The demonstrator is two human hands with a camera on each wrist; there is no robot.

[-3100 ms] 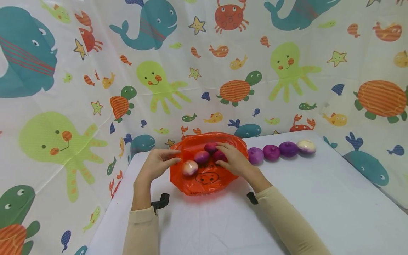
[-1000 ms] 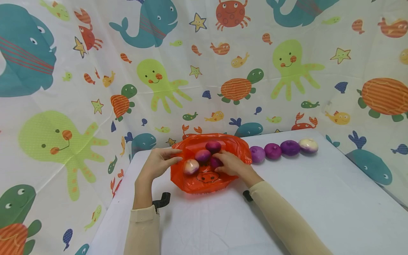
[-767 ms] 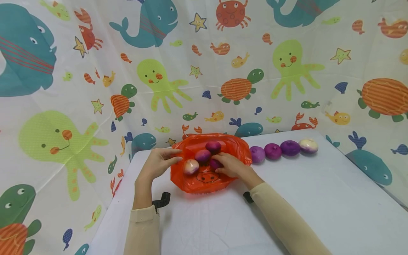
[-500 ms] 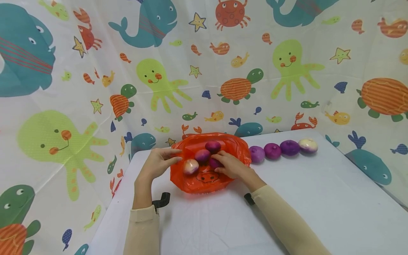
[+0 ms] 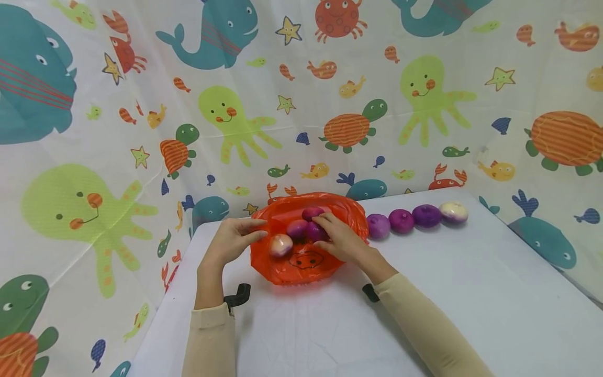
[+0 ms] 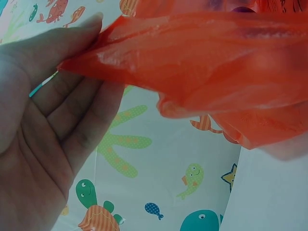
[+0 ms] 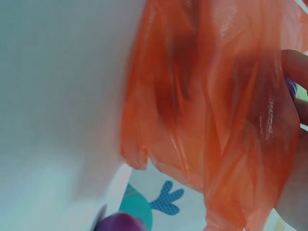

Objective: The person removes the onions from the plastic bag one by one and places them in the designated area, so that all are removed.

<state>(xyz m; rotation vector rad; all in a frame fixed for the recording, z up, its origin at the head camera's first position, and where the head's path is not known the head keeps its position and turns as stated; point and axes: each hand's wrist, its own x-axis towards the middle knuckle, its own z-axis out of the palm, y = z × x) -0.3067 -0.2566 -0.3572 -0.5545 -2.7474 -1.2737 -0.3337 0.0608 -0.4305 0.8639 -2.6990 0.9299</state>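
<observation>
A red plastic bag [image 5: 325, 269] with a pig face print lies spread on the white table. My left hand [image 5: 231, 241] pinches its left edge; the left wrist view shows the film running between thumb and fingers [image 6: 91, 110]. Inside the bag sit a white-and-purple onion [image 5: 281, 245], a reddish-purple onion [image 5: 297, 229] and a magenta onion [image 5: 311, 213]. Reaching over the bag's right side, my right hand [image 5: 346, 241] holds a dark purple onion [image 5: 314, 232] between fingers and thumb. In the right wrist view red film covers much of that hand.
To the right of the bag stands a row on the table [image 5: 461, 283]: a light purple onion [image 5: 378, 226], a magenta one [image 5: 401, 221], a dark purple one [image 5: 427, 217] and a whitish one [image 5: 454, 212]. A sea-animal curtain [image 5: 301, 78] hangs behind.
The right hand has shifted the dark purple onion slightly up and away, against the other onions in the bag. The left hand stays at the bag's edge.
</observation>
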